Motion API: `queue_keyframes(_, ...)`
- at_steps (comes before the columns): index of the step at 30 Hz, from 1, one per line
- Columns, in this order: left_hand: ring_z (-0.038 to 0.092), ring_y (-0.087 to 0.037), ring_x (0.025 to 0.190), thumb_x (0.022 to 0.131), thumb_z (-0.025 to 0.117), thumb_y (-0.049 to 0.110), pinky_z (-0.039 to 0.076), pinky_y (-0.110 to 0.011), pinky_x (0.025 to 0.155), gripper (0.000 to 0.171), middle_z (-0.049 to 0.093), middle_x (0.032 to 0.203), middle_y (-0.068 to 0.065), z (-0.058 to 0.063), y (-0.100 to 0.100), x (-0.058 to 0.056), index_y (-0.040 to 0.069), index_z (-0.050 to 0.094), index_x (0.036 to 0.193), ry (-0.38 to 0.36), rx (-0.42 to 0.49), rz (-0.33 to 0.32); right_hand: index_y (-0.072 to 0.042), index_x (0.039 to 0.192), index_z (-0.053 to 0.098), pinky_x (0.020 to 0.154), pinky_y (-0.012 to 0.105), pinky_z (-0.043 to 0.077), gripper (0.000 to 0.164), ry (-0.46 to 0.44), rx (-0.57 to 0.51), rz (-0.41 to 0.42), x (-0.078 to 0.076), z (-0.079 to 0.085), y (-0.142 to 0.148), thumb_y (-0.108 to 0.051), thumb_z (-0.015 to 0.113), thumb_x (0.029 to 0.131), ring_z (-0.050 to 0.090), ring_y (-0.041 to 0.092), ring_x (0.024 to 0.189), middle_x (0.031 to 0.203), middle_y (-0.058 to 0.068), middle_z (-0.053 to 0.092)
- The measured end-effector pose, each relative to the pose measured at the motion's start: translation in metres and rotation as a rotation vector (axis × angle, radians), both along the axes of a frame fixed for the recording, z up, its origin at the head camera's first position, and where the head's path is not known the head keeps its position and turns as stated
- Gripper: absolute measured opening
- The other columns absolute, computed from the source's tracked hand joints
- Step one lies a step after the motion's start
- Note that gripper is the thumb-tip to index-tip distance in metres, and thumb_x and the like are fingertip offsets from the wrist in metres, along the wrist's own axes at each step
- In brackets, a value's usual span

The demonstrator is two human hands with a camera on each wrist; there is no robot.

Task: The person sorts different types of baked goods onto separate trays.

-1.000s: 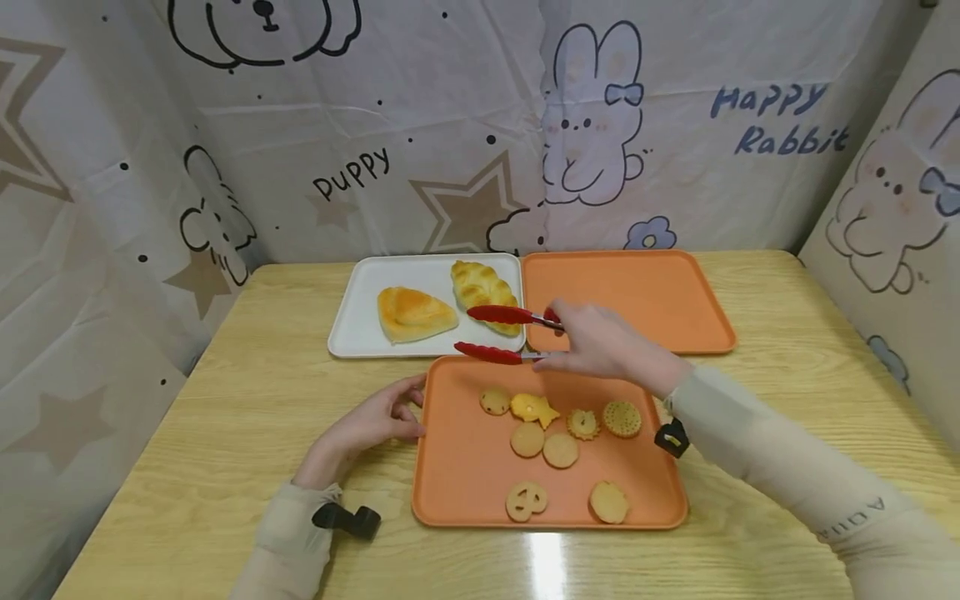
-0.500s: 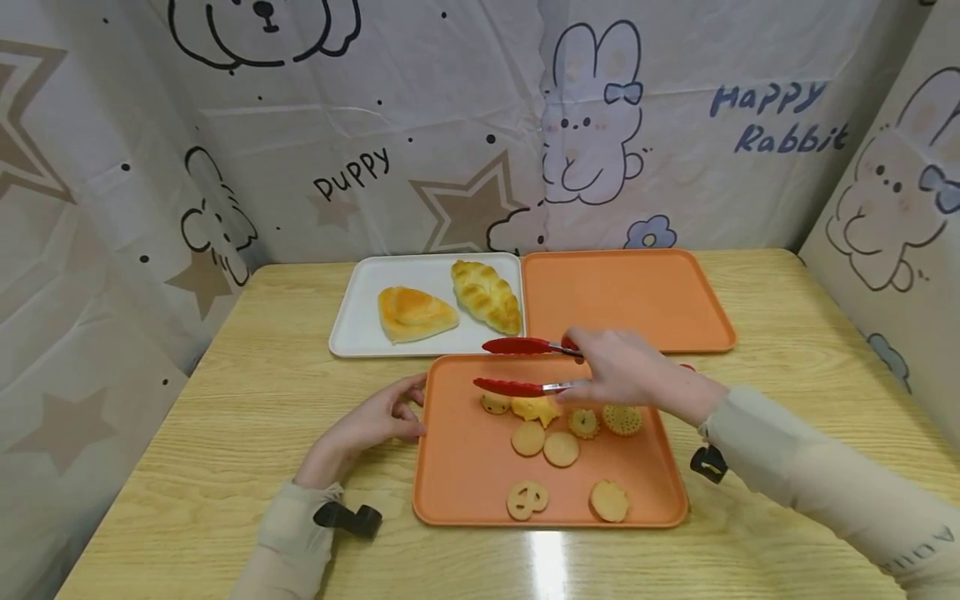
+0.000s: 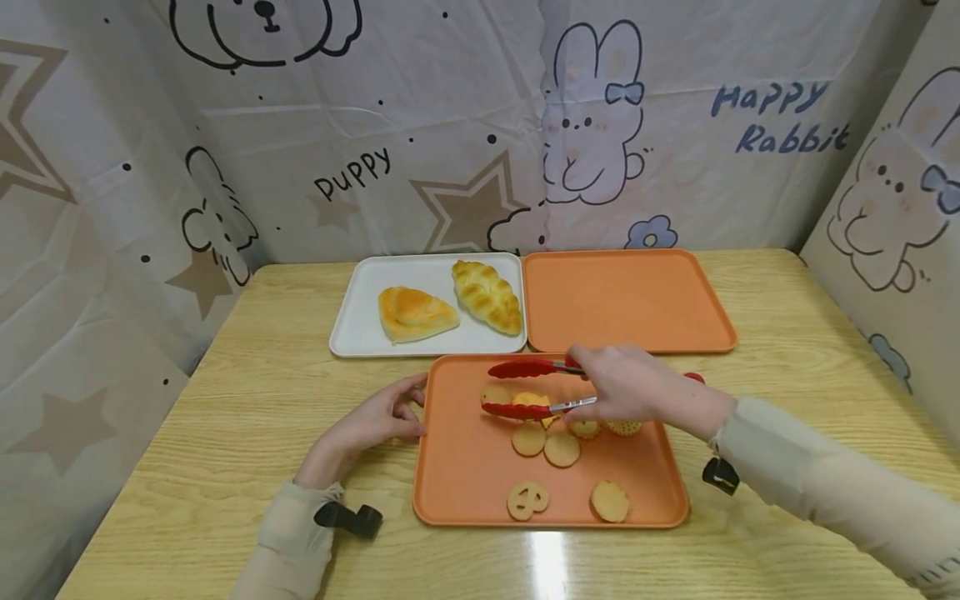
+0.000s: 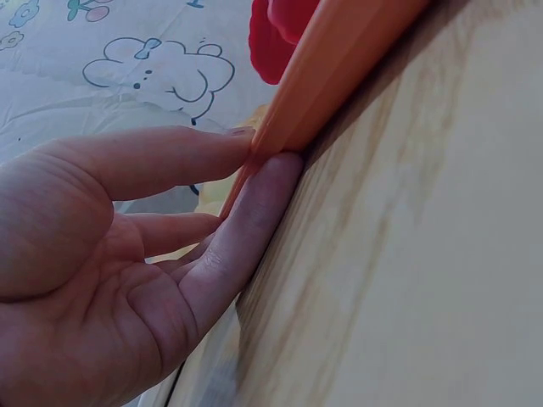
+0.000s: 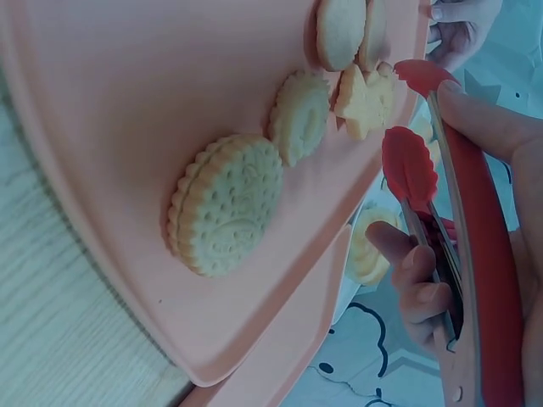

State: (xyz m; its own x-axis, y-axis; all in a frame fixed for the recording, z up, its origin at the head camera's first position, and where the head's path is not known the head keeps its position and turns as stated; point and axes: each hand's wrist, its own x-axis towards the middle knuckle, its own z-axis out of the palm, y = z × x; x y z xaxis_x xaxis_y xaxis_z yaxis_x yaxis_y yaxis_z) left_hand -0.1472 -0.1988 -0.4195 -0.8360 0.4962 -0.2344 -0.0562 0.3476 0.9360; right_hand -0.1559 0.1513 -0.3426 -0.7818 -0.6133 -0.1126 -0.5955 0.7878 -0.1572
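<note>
Lower squarely and squeeze lightly: parted red-tipped metal tongs [image 5: 488,237], gripped in right hand [image 3: 628,385], over yellow fish-shaped biscuit [image 3: 531,398], with near orange rectangular tray [image 3: 459,483] pinched by left hand [image 3: 381,413].

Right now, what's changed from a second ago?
The right hand moved the spread red tongs toward the person and slightly right, now over cookies on the near orange tray. The left hand still grips that tray's edge; breads and cookies stayed put.

Right hand [image 3: 633,383] drawn nearer, red tongs [image 3: 525,367] now over fish-shaped cookie [image 3: 531,398]
</note>
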Motion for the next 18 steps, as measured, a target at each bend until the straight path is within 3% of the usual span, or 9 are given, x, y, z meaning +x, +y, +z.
queue_keyframes(8,0.052,-0.011,0.073,0.078,0.065,0.002,0.043,-0.021,0.061,0.08,0.04,0.115,-0.019,-0.0009,-0.0001,-0.0001,-0.001,0.019,0.143,-0.007,0.002,0.002,-0.01,0.102,0.048,0.043,0.024,0.035,0.06,0.014,0.032,0.023,0.0017,-0.001,-0.0009,-0.059,0.065,0.071,0.042,0.009,0.044,0.058,-0.005,0.046)
queue_keyframes(18,0.052,-0.012,0.074,0.078,0.065,0.001,0.043,-0.021,0.063,0.079,0.04,0.115,-0.019,-0.0022,-0.0007,-0.0002,0.0,0.019,0.143,-0.012,-0.002,0.005,-0.009,0.103,0.049,0.042,0.023,0.035,0.059,-0.013,0.028,0.035,0.0014,0.0006,-0.0021,-0.056,0.065,0.073,0.042,0.009,0.042,0.052,-0.005,0.044)
